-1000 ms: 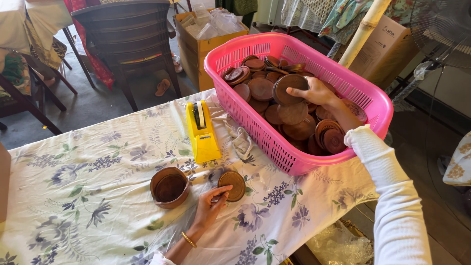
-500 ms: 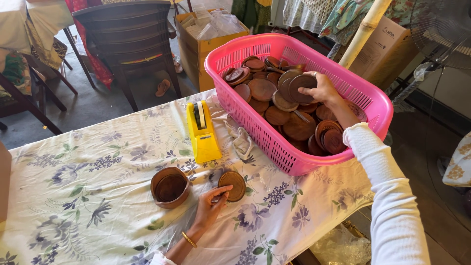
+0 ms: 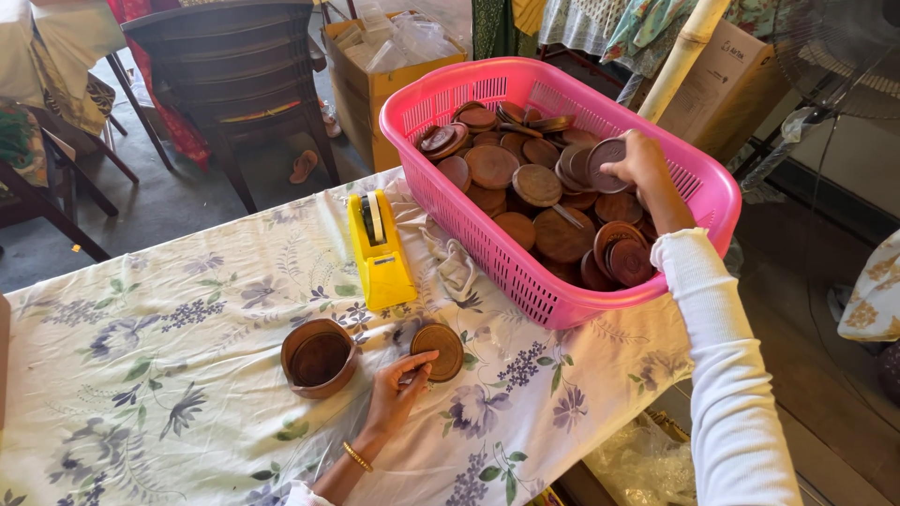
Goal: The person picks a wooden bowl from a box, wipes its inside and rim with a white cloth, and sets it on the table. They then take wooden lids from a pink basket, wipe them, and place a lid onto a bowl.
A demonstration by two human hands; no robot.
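My right hand point(image 3: 639, 165) reaches into the pink plastic basket point(image 3: 487, 258) and grips a round brown wooden lid point(image 3: 605, 154) near the far right side. The basket holds several more brown wooden discs point(image 3: 537, 185). My left hand point(image 3: 398, 389) rests on the flowered tablecloth point(image 3: 141, 375), fingers touching a single round wooden lid point(image 3: 439, 351) lying flat. A small round wooden box point(image 3: 319, 357), open at the top, stands just left of that lid.
A yellow tape dispenser point(image 3: 380, 251) sits between the box and the basket, with a crumpled white cloth point(image 3: 455, 267) beside it. Past the table stand dark chairs point(image 3: 234, 84), a cardboard carton point(image 3: 375, 66) and a fan point(image 3: 844, 66).
My right hand has moved rightward across the basket, now holding a wooden lid near the far side. My left hand stays by the lid on the cloth.
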